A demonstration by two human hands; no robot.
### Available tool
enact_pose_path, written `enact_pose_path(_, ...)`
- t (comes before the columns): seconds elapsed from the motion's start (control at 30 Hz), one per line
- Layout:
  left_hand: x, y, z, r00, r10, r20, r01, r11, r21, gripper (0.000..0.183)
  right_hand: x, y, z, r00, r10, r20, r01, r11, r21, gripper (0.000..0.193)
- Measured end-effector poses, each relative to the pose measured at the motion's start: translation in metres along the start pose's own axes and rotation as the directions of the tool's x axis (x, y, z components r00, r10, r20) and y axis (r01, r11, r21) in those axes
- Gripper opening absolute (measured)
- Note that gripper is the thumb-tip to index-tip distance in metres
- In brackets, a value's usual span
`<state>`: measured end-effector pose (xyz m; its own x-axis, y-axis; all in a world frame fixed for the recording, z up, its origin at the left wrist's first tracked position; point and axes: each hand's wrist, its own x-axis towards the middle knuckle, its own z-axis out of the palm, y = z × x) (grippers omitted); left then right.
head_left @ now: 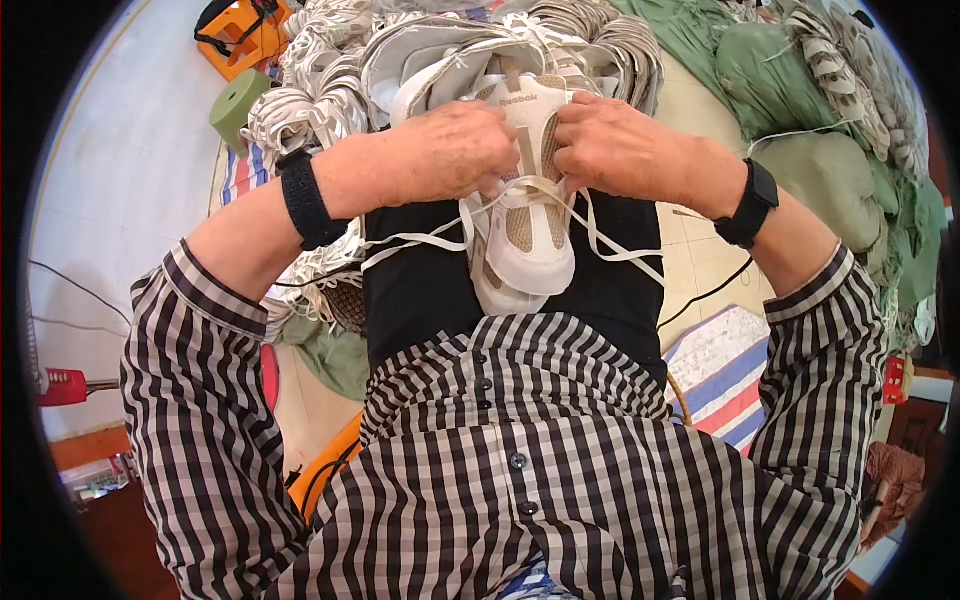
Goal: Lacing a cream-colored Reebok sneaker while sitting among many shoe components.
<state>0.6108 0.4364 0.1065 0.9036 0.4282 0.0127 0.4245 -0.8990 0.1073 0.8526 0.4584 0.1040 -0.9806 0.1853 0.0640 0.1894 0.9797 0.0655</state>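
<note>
A white and tan shoe upper (537,262) lies on my lap with its toe toward me. Its tongue (541,118) stretches away from me between my hands. My left hand (462,150) is closed at the upper's left edge, fingers curled near the lacing. At the right edge, my right hand (612,150) pinches in the same way; its fingertips are partly hidden. A white lace (420,238) crosses the front of the opening, its loose ends hanging out to both sides. Beneath the toe shows a second white upper (505,297).
Bundles of white shoe uppers (310,95) are heaped in front of me. Green cloth sacks (825,180) stand at the right, beside a striped sheet (725,370). A green roll (238,108) and an orange crate (240,38) are at the far left.
</note>
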Motion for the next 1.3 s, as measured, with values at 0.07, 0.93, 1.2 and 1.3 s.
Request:
enact_pose_path(0.07, 0.002, 0.0, -0.001, 1.0, -0.016, 0.012, 0.016, 0.999, -0.031, 0.016, 0.001, 0.001, -0.001, 1.0, -0.008, -0.014, 0.008, 1.0, 0.003, 0.022)
enact_pose_path(0.93, 0.019, 0.034, 0.022, 0.784, -0.574, -0.237, 0.414, 0.767, -0.49, 0.017, 0.015, -0.018, 0.023, 0.643, 0.749, -0.161, -0.428, 0.525, 0.735, 0.021)
enact_pose_path(1.2, 0.007, 0.115, 0.042, 0.948, -0.219, -0.231, 0.04, 0.802, -0.596, 0.01, 0.054, -0.025, -0.014, 0.739, 0.673, 0.043, -0.358, 0.338, 0.87, 0.019)
enact_pose_path(1.3, 0.026, 0.171, 0.044, 0.96, 0.116, -0.254, -0.277, 0.522, -0.807, 0.013, 0.131, -0.064, -0.062, 0.908, 0.385, -0.164, -0.001, 0.393, 0.919, 0.017)
